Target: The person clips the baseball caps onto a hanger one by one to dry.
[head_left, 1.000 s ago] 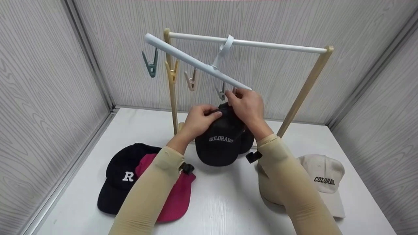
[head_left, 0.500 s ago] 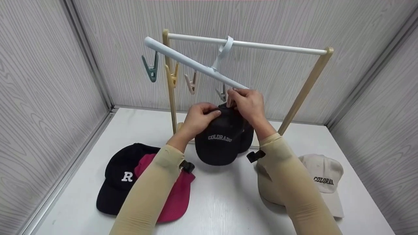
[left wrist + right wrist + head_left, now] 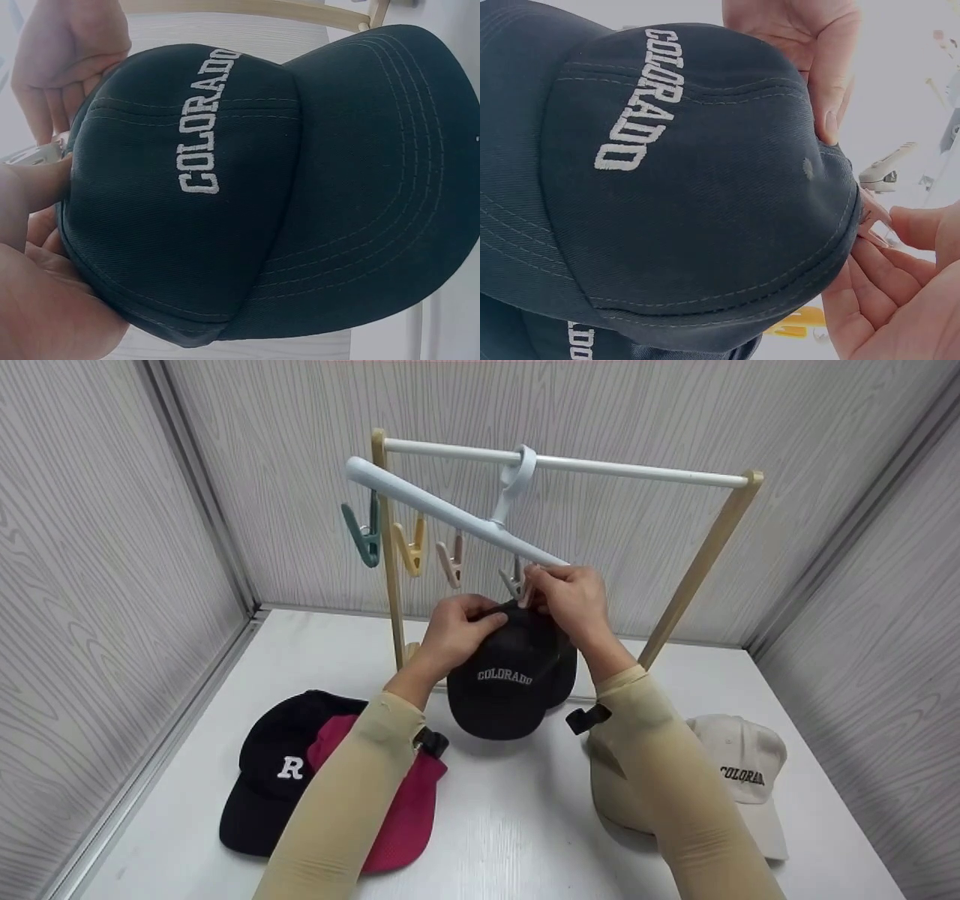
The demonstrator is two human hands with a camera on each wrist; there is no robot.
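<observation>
A black cap (image 3: 499, 705) with white COLORADO lettering hangs upright below the hanger, brim down. My left hand (image 3: 456, 634) pinches the top of its crown between thumb and fingers. Beside it, my right hand (image 3: 574, 600) pinches a pink clip (image 3: 874, 217) at the cap's edge; whether the clip bites the fabric I cannot tell. That clip belongs to a pale blue hanger (image 3: 450, 514), which is tilted, its right end low behind my right hand. Just left of the pink clip hangs a grey clip (image 3: 512, 583). A second dark cap (image 3: 564, 679) shows behind the first.
A wood-and-white rack (image 3: 637, 472) carries the hanger. Green (image 3: 365, 536), yellow (image 3: 411, 547) and beige (image 3: 451, 562) clips dangle at left. On the white table lie a navy R cap (image 3: 274, 765), a crimson cap (image 3: 409, 825), an olive-beige cap (image 3: 619, 795) and a cream cap (image 3: 742, 757).
The hanger's left end has swung right and down, carrying its clips. My right hand has brought the pink clip slightly down onto the cap's top. The left hand has hardly moved.
</observation>
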